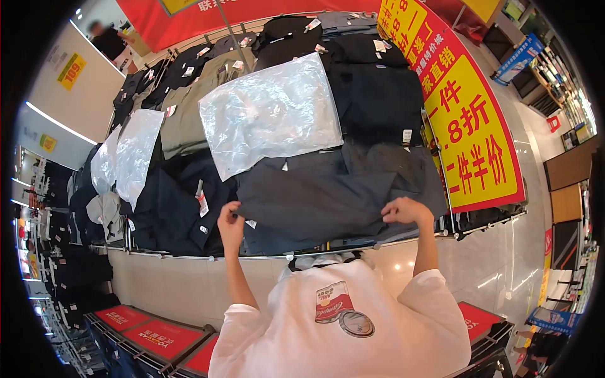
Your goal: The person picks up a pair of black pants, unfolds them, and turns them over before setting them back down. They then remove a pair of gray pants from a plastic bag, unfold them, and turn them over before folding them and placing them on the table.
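Note:
Dark grey trousers (315, 200) lie spread across the front of the clothes display, folded lengthwise. At their left end, my left hand (231, 220) has its fingers bent together at the cloth's edge, next to a small white tag. My right hand (403, 211) rests at the right part of the trousers, its fingers pinched on the grey cloth. Just behind the trousers lies a large clear plastic bag (271, 113), flat over other folded garments. Black garments (179, 201) with a hanging white and red tag lie left of my left hand.
More plastic bags (135, 154) lie at the left of the display. Folded black trousers (378, 94) fill the back. A red and yellow sign (469, 132) stands along the right side. A metal rail (290, 257) edges the front. Another person (107, 41) is far back left.

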`<action>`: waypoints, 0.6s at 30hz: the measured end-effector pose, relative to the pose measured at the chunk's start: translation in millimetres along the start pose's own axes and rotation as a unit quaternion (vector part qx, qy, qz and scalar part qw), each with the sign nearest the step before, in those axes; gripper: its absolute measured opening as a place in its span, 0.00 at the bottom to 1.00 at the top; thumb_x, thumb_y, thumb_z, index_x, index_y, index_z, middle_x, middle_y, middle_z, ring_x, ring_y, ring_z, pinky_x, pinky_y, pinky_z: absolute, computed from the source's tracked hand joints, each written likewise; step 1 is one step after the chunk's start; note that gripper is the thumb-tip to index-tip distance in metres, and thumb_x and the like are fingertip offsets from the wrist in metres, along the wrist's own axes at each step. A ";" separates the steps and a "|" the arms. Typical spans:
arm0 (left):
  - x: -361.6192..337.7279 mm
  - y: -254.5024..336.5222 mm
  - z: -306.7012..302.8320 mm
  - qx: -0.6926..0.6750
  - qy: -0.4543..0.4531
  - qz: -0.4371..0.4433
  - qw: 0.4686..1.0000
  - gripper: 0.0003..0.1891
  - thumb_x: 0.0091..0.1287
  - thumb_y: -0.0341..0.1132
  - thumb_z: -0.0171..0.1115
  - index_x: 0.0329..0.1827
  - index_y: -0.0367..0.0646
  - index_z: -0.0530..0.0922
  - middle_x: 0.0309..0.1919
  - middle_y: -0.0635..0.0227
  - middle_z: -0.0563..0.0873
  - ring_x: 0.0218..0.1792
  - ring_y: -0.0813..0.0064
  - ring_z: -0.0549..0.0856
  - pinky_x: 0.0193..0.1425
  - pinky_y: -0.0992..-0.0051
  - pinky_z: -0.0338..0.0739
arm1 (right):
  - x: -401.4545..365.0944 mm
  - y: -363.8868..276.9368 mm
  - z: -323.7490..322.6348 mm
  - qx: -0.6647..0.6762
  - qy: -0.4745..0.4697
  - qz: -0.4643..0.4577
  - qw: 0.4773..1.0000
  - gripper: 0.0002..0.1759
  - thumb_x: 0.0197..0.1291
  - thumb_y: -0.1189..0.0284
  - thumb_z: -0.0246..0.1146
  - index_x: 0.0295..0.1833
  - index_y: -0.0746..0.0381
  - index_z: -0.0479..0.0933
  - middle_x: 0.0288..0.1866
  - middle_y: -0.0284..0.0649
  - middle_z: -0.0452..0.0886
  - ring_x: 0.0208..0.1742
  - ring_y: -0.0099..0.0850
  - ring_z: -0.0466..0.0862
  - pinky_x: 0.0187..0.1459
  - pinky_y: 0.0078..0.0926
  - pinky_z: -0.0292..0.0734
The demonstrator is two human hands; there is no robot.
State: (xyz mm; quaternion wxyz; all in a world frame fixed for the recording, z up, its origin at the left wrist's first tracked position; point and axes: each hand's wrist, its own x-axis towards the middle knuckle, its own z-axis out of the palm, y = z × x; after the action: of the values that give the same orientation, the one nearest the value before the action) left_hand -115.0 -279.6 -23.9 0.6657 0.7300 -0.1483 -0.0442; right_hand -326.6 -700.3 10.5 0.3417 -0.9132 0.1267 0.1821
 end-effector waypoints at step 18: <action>-15.0 30.5 80.4 0.106 -0.053 -0.002 0.993 0.20 0.44 0.15 0.48 0.41 0.37 0.78 0.38 0.58 0.83 0.43 0.68 0.81 0.49 0.75 0.72 | 63.9 -167.9 82.4 0.085 0.177 -0.276 0.941 0.46 0.44 0.64 0.72 0.67 0.62 0.56 0.55 0.52 0.71 0.56 0.44 0.74 0.54 0.34 0.70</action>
State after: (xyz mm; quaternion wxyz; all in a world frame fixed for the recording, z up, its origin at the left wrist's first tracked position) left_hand -155.1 -354.7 -4.7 0.5757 0.7934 -0.1857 -0.0677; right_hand -229.4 -528.6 23.1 0.4266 -0.8975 -0.0573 -0.0956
